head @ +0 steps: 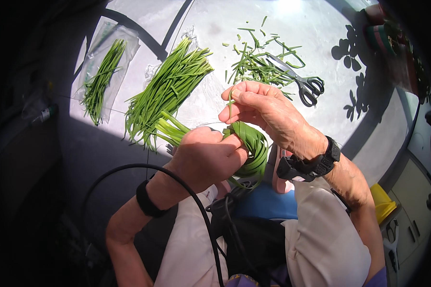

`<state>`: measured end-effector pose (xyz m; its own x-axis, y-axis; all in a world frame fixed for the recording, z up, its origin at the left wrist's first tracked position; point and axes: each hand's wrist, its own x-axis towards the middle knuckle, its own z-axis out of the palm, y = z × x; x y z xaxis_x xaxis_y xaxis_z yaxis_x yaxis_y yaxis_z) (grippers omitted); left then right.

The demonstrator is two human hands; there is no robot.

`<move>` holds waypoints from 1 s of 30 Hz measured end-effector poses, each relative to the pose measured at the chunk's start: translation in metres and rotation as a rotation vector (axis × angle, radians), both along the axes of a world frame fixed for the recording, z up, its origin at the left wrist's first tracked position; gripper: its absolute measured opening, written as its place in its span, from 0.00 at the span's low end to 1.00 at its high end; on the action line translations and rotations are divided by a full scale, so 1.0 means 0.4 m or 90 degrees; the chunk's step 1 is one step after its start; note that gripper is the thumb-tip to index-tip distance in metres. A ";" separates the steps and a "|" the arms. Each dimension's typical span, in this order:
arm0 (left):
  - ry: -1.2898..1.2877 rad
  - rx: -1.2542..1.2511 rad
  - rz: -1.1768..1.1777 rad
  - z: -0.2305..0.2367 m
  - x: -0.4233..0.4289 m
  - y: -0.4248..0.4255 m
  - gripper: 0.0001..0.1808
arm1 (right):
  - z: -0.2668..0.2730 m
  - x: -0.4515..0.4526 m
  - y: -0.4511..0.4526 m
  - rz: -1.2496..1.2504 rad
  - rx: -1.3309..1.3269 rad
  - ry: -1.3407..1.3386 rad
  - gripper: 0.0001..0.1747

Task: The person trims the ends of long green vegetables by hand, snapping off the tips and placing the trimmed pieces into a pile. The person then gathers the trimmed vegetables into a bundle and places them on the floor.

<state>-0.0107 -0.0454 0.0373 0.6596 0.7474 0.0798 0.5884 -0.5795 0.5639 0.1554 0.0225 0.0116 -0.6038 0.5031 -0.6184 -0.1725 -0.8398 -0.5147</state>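
Note:
My left hand (208, 158) grips a bunch of garlic chives (255, 149), whose leaves curl round in a loop at the fingers. The pale cut stems of this bunch stick out to the left of the fist. Between thumb and fingertips, my right hand (269, 111) pinches a thin strand of chive leaf (230, 98) just above the loop. A large pile of chives (170, 84) lies on the floor beyond my left hand. Past my right hand are black-handled scissors (301, 80), resting on scattered chive trimmings (253, 66).
A smaller bundle of chives (106, 77) lies on a clear plastic bag (127, 46) at far left. Thin plastic film (201, 98) sits beneath the large pile. A black cable (129, 166) arcs across my left forearm. Potted plants (388, 43) stand at upper right, and a yellow container (380, 202) at lower right.

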 end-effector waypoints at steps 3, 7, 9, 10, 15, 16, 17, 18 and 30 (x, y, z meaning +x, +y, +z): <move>-0.178 -0.264 0.141 0.010 -0.006 0.002 0.10 | -0.014 0.010 0.008 -0.042 0.018 -0.039 0.12; -0.319 -0.664 0.358 0.048 -0.046 0.015 0.10 | -0.007 0.008 -0.002 -0.077 0.282 -0.311 0.18; -0.390 -0.730 0.441 0.061 -0.058 0.026 0.12 | 0.016 0.011 0.000 -0.149 0.463 -0.406 0.15; -0.378 -0.830 0.478 0.070 -0.077 0.037 0.16 | 0.034 0.020 0.005 -0.168 0.501 -0.391 0.15; -0.317 -0.795 0.485 0.063 -0.088 0.058 0.20 | 0.083 0.022 0.011 0.217 0.268 -0.247 0.34; -0.303 -0.773 0.446 0.058 -0.084 0.052 0.20 | 0.080 0.003 -0.003 0.211 0.213 -0.181 0.38; -0.303 -0.737 0.398 0.052 -0.080 0.045 0.19 | 0.071 -0.006 -0.005 0.230 0.147 -0.097 0.36; -0.266 -0.676 0.351 0.041 -0.071 0.035 0.18 | 0.058 -0.021 -0.014 0.200 0.113 -0.024 0.32; 0.008 -0.314 0.420 -0.006 -0.078 -0.017 0.13 | -0.032 -0.036 -0.034 -0.081 -0.193 0.276 0.33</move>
<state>-0.0419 -0.0523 0.0348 0.0714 0.9290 -0.3632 0.7292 0.1998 0.6545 0.1408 0.0090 -0.0011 -0.7816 0.4267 -0.4549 -0.4249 -0.8982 -0.1125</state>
